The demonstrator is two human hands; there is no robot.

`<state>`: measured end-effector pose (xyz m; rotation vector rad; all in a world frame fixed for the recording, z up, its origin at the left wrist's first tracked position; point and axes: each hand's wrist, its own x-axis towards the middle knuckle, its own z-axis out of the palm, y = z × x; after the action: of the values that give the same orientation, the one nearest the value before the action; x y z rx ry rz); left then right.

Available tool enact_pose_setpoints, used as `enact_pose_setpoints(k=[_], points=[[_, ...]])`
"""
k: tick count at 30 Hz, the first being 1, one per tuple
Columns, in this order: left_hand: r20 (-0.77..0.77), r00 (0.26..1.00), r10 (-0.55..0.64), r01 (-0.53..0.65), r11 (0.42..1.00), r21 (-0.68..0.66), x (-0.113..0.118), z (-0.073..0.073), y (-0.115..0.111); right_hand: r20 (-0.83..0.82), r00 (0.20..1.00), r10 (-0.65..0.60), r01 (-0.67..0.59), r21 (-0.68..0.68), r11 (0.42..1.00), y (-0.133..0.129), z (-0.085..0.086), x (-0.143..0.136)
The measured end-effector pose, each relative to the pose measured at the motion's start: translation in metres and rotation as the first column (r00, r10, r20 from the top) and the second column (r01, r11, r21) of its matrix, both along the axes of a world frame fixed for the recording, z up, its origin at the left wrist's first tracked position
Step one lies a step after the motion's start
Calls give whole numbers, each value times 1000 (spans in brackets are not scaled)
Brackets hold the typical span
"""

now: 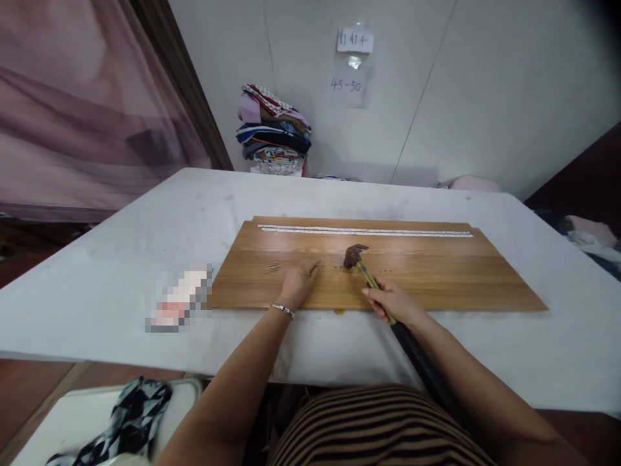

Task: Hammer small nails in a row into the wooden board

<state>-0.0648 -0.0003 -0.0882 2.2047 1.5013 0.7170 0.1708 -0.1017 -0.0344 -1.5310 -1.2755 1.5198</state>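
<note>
My right hand (392,301) is wrapped round the handle of a claw hammer (376,283). The hammer's rusty brown head (353,256) is over the middle of a wooden board (436,272). My left hand (299,283) rests on the board left of the hammer head, its fingers drawn together; whatever they pinch, if anything, is too small to make out. A few loose nails (273,267) lie on the board left of that hand. A row of small nails (383,270) runs along the board on both sides of the hammer head.
Two white measuring strips (363,232) lie along the board's far edge. The board lies on a white table (126,259) with a blurred pinkish item (179,299) at left. Folded clothes (274,133) are stacked behind. A patterned cloth (138,414) lies on a stool.
</note>
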Motion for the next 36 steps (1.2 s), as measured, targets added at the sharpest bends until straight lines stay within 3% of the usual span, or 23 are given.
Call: enact_pose_setpoints(k=[13, 24, 30, 36], points=[[143, 989, -24, 31, 998, -53, 0, 1, -1, 15, 1000, -23, 22, 7, 1000, -2, 3, 1], [88, 992, -90, 87, 996, 35, 0, 0, 2, -32, 999, -31, 32, 13, 999, -1, -3, -2], [78, 995, -68, 65, 997, 33, -5, -2, 4, -16, 999, -44, 44, 5, 999, -2, -1, 2], [246, 969, 19, -10, 999, -40, 4, -1, 2, -60, 993, -106, 109, 34, 993, -3, -8, 15]])
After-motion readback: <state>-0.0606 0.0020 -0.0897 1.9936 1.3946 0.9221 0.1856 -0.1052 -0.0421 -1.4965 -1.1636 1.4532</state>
